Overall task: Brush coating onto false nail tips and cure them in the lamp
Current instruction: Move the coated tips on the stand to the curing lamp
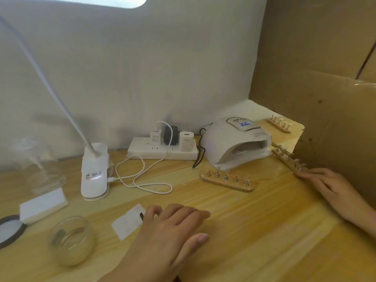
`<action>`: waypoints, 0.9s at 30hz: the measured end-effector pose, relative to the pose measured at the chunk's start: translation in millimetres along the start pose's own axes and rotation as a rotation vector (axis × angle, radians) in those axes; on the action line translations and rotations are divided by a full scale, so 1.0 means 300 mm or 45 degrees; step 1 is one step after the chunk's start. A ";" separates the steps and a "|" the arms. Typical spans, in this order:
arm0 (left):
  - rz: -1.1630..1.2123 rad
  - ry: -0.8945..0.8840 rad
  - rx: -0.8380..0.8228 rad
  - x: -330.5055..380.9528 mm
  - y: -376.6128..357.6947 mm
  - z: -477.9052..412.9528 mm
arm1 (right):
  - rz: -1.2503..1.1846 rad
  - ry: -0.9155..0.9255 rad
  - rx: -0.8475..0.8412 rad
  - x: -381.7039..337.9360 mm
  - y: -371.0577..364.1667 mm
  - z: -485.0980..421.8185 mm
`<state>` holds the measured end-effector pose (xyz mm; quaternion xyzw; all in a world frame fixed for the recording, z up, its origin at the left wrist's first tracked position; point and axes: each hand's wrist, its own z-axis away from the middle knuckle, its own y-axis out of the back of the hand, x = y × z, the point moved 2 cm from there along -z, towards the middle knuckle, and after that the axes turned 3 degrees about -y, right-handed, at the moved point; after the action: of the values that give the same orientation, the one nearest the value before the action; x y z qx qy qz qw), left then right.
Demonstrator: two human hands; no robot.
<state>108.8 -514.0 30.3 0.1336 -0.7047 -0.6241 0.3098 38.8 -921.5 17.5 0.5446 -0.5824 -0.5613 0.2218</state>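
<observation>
Straight-fingered and holding nothing, the right hand [329, 186] is touching the nail-tip strip [285, 158] at its end — probably light, stiff, best pinched by its wooden edges.

I get soft, even light; a bright panel [114, 0] glows up-left of the curing lamp [237, 143]; edges bend, all slightly blurred.

At six o'clock the left hand [168, 235] lies flat on the table [254, 231], fingers relaxed. At four o'clock the right hand [329, 186] touches a wooden nail-tip strip [288, 160] beside the curing lamp [230, 139].
</observation>
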 end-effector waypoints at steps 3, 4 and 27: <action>0.073 -0.037 0.081 -0.006 -0.040 -0.019 | 0.126 -0.116 -0.011 -0.015 -0.022 -0.007; 0.032 -0.062 0.097 0.007 -0.040 -0.029 | 0.174 -0.125 0.007 -0.028 -0.035 -0.017; -0.454 -0.204 0.409 0.073 -0.075 -0.189 | 0.453 -0.204 -0.105 -0.192 -0.142 -0.239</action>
<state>121.8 -576.0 16.2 0.2536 -0.7824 -0.5576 0.1127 135.4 -890.6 19.2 0.3773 -0.6618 -0.5781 0.2924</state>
